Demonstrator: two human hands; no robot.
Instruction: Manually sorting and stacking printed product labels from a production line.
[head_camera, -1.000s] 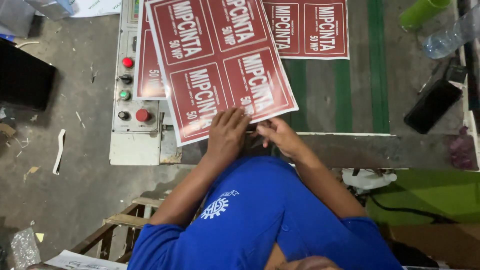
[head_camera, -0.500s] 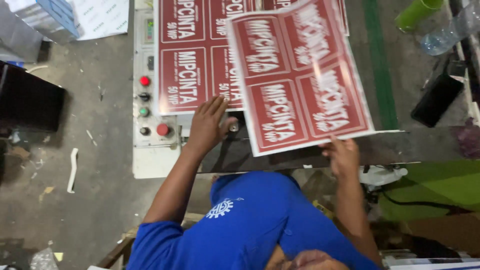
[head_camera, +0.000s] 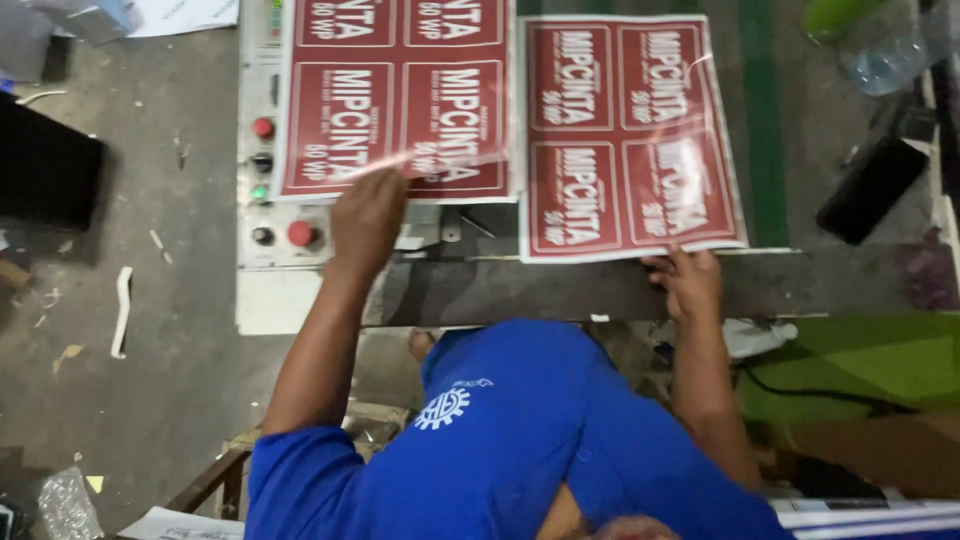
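Note:
Two glossy red sheets, each printed with white-framed label panels, lie side by side on the machine bed. My left hand (head_camera: 368, 215) rests on the near edge of the left sheet (head_camera: 398, 95), fingers spread flat on it. Over at the right sheet (head_camera: 628, 135), my right hand (head_camera: 686, 282) pinches the near edge, thumb under and fingers on top. My blue sleeves and shirt fill the bottom of the view.
A pale control panel (head_camera: 262, 180) with red, green and black buttons sits left of the sheets. A dark metal ledge (head_camera: 560, 290) runs along the machine's near edge. A black phone (head_camera: 872, 186), a clear bottle (head_camera: 885, 65) and a green surface (head_camera: 870, 360) lie to the right. Grey floor at left.
The right sheet, held tilted in the air half a second ago, now lies flat to the right of the other sheet. My right hand moved right with it; my left hand shifted onto the left sheet.

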